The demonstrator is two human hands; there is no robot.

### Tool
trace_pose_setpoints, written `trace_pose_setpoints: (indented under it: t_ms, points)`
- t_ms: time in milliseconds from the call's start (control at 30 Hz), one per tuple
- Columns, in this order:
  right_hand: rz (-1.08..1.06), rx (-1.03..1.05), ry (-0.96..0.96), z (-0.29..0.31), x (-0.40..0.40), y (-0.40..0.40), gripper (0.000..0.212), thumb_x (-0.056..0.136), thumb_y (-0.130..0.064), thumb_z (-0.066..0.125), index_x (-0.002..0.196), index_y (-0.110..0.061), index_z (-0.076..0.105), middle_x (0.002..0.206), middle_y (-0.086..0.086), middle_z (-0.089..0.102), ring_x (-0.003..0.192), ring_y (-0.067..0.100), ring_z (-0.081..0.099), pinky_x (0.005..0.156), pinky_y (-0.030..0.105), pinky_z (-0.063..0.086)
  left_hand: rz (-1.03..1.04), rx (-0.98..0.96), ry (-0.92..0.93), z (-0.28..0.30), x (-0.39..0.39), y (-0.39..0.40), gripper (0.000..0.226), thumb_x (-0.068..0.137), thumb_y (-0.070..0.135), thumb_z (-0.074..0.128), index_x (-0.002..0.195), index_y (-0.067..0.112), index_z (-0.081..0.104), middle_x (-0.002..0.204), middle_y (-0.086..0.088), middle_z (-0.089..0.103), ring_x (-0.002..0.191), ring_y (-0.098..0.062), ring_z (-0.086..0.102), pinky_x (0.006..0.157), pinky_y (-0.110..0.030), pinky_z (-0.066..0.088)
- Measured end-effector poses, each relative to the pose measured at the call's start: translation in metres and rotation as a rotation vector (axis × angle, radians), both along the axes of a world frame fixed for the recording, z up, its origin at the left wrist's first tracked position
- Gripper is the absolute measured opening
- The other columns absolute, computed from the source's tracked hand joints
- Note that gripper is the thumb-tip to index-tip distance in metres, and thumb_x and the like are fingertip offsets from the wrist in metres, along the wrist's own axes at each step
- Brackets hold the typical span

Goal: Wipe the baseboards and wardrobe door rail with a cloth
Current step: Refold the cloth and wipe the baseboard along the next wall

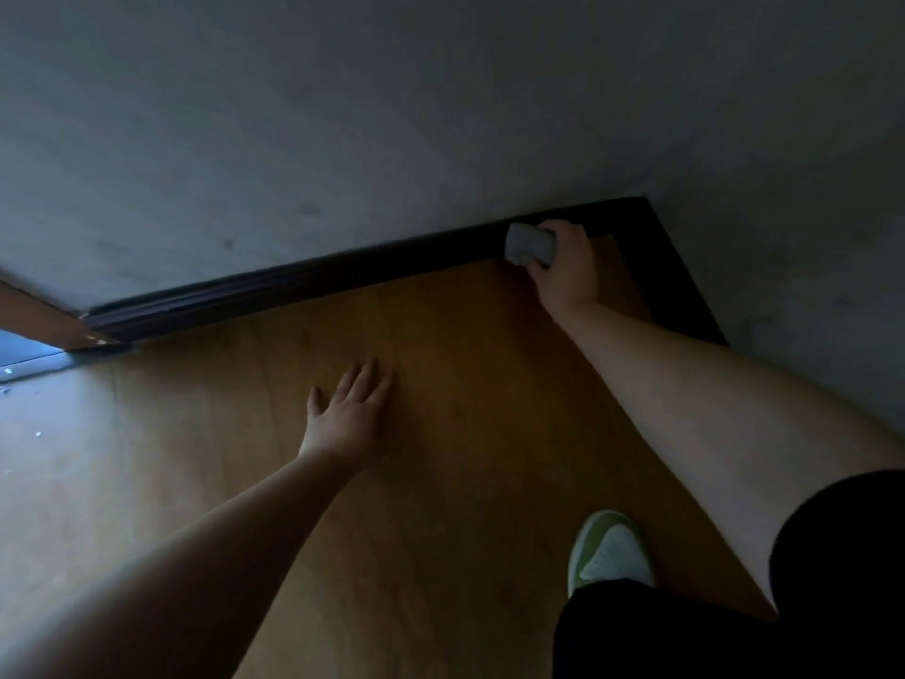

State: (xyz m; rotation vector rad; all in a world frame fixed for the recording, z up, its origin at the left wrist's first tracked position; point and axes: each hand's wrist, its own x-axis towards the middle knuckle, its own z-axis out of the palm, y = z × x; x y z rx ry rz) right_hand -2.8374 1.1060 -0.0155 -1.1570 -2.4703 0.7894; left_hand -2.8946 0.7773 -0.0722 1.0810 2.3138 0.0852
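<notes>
A dark brown baseboard (303,281) runs along the foot of the grey wall, meeting a second baseboard (680,281) at a corner on the right. My right hand (568,267) grips a folded grey cloth (529,243) and presses it against the first baseboard just left of the corner. My left hand (350,414) lies flat on the wooden floor (440,482), fingers spread, holding nothing. No wardrobe rail is clearly visible.
A brown door edge (39,316) and a metal threshold strip (34,362) sit at the far left, with bright light and small white specks on the floor there. My green and white shoe (609,551) and black shorts are at the lower right.
</notes>
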Motion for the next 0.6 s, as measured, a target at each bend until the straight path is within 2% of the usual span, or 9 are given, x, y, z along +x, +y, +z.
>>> trace_pose_setpoints:
  t_ms: [133, 233, 367, 467, 600]
  points:
    - [-0.491, -0.066, 0.071, 0.005, 0.017, 0.044, 0.047, 0.090, -0.018, 0.067, 0.133, -0.011, 0.051, 0.133, 0.013, 0.049, 0.120, 0.027, 0.052, 0.101, 0.032, 0.042, -0.001, 0.007, 0.002, 0.000, -0.001, 0.005, 0.099, 0.091, 0.051, 0.061, 0.157, 0.036, -0.011, 0.164, 0.006, -0.020, 0.152, -0.018, -0.014, 0.118, -0.062, 0.002]
    - [-0.692, -0.139, 0.121, 0.010, 0.025, 0.069, 0.049, 0.091, -0.017, 0.066, 0.136, -0.009, 0.048, 0.138, 0.014, 0.047, 0.125, 0.028, 0.050, 0.101, 0.033, 0.040, 0.067, 0.044, -0.006, -0.001, -0.006, 0.009, 0.092, 0.095, 0.046, 0.058, 0.157, 0.035, -0.009, 0.166, 0.004, -0.014, 0.152, -0.017, -0.011, 0.121, -0.058, 0.003]
    - [-0.670, -0.105, 0.094, 0.018, 0.025, 0.084, 0.054, 0.088, -0.016, 0.069, 0.137, -0.006, 0.048, 0.138, 0.016, 0.048, 0.125, 0.028, 0.050, 0.105, 0.033, 0.038, 0.009, 0.026, 0.019, -0.004, -0.012, 0.013, 0.097, 0.090, 0.061, 0.055, 0.156, 0.036, -0.012, 0.166, 0.004, -0.016, 0.152, -0.019, -0.013, 0.121, -0.058, 0.004]
    - [-0.632, -0.142, 0.124, 0.021, 0.022, 0.089, 0.051, 0.089, -0.015, 0.065, 0.137, -0.007, 0.049, 0.136, 0.015, 0.053, 0.123, 0.026, 0.054, 0.106, 0.033, 0.042, -0.005, 0.010, 0.044, -0.006, -0.018, 0.017, 0.106, 0.081, 0.077, 0.052, 0.155, 0.039, -0.013, 0.166, 0.006, -0.015, 0.153, -0.020, -0.011, 0.117, -0.064, 0.006]
    - [-0.605, -0.216, 0.230, 0.025, 0.012, 0.092, 0.048, 0.091, -0.008, 0.062, 0.138, -0.009, 0.051, 0.134, 0.011, 0.056, 0.119, 0.021, 0.056, 0.101, 0.027, 0.046, -0.023, -0.043, 0.057, -0.003, -0.020, 0.029, 0.110, 0.077, 0.081, 0.053, 0.154, 0.041, -0.015, 0.164, 0.007, -0.021, 0.152, -0.021, -0.016, 0.113, -0.072, 0.007]
